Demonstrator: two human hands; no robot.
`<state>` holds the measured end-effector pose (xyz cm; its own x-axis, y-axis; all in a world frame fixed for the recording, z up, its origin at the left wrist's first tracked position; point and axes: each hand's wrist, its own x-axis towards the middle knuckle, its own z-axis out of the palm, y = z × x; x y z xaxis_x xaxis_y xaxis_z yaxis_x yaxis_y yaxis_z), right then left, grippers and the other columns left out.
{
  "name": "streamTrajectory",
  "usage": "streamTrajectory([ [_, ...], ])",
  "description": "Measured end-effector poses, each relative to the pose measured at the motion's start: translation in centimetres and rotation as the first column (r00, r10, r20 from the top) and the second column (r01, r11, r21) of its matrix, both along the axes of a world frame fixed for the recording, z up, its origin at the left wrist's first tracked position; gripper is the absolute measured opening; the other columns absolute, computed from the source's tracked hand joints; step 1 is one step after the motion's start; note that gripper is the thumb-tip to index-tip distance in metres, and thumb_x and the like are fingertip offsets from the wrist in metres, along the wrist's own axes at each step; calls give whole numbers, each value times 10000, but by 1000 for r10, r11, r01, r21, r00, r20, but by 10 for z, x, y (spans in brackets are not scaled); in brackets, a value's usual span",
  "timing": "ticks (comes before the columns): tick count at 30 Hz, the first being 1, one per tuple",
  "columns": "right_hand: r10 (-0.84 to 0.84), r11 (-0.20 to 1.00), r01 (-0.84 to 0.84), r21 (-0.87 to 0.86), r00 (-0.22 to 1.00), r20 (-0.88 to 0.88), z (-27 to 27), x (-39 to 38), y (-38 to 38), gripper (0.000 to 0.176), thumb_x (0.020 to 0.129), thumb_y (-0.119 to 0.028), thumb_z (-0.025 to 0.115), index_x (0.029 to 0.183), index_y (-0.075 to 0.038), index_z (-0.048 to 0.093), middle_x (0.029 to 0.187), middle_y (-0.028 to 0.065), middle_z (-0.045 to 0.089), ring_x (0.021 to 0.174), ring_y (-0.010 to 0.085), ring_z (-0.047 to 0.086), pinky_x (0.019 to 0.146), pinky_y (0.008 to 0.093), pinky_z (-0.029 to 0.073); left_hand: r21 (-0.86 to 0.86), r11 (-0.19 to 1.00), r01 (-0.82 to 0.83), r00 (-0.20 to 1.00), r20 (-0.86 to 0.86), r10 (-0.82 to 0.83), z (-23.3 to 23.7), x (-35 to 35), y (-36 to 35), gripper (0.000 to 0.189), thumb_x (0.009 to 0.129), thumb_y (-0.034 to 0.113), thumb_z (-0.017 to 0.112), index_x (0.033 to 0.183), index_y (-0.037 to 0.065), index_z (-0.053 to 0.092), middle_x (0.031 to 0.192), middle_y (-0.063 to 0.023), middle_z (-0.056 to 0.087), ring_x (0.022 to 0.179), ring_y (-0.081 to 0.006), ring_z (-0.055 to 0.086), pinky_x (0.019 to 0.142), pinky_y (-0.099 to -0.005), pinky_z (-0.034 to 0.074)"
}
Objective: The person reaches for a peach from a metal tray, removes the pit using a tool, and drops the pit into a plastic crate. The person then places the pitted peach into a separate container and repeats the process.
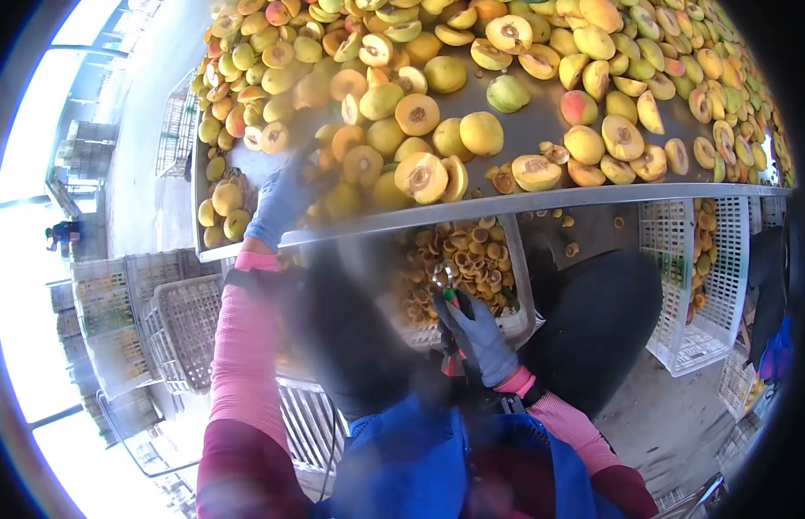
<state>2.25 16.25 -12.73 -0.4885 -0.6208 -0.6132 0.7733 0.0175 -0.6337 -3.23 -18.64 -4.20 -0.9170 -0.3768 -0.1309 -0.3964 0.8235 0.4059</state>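
Halved yellow peaches (pixel 421 177) and many others cover the metal table (pixel 523 204). My left hand (pixel 281 197), in a blue-grey glove, reaches over the table's near edge beside the peaches at the left. Blur covers its fingers, so whether it holds a peach cannot be made out. Lower down, my right hand (pixel 482 339), in a grey glove, is closed around a pitting tool (pixel 450 296) with a round metal head and a red and green handle. The tool's head points up, in front of a crate (pixel 525 285) of scooped-out peach pieces (pixel 471 259).
White plastic crates stand below the table: one at the right (pixel 679 333) has peach pieces behind its wall, another is at the left (pixel 186 333). My knee (pixel 614 303) is under the table edge. Stacked crates (pixel 104 303) fill the far left.
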Motion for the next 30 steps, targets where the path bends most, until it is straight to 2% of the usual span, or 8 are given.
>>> streamTrajectory([
  [5,-101,991,105,-86,994,42,1,-1,-4,236,927,-278,583,1042,-78,533,655,-4,517,508,102,522,435,247,409,-293,953,83,990,133,-45,32,-1,17,457,816,468,633,1142,149,612,891,-90,688,837,-275,664,729,-379,505],
  [9,-191,974,192,-121,981,16,35,-16,-3,280,928,-233,566,1124,-39,517,714,9,550,512,108,525,438,249,435,97,969,-229,906,-344,248,44,22,59,316,924,319,576,1023,34,672,739,-68,652,658,-125,586,632,-263,475],
  [10,-209,961,203,-187,978,-9,47,-19,-4,287,926,-217,564,1140,-33,514,729,11,555,518,108,527,438,249,438,216,961,-172,912,-333,239,45,34,83,303,956,236,537,1038,-34,647,803,-45,658,716,-101,570,682,-261,479],
  [11,-227,945,213,-250,973,-30,58,-20,-5,295,925,-202,561,1157,-27,510,744,14,561,524,108,530,439,249,442,-65,995,70,891,-445,-91,12,52,79,179,909,117,536,1021,28,644,868,-124,645,773,-247,633,665,-332,494],
  [14,-188,952,167,-255,980,-60,87,-19,-13,282,913,-157,573,1166,-49,512,837,-11,550,630,51,513,513,199,417,592,805,-41,920,-292,261,26,75,162,226,943,170,522,1048,-5,620,849,-77,658,750,-138,596,677,-276,483],
  [20,-184,922,223,-317,972,146,109,-11,-14,263,915,-246,606,1096,-75,522,744,-18,541,541,39,488,457,186,394,861,495,-118,834,-185,520,23,101,227,329,993,244,437,1145,-22,556,955,-79,617,853,-130,571,743,-266,465],
  [28,-109,939,185,-291,960,258,101,11,-8,265,942,-281,540,1115,-82,515,691,11,544,492,105,501,431,238,405,334,942,-34,805,-550,224,13,111,233,360,984,224,446,1201,-59,493,1100,-170,549,811,-233,581,757,-303,478],
  [30,-158,942,206,-264,969,189,103,17,-8,256,936,-239,543,1122,-67,510,722,21,564,534,118,529,474,246,433,810,574,-116,751,-307,585,18,114,229,356,979,241,461,1174,-54,499,1027,-154,580,792,-223,593,707,-300,489],
])
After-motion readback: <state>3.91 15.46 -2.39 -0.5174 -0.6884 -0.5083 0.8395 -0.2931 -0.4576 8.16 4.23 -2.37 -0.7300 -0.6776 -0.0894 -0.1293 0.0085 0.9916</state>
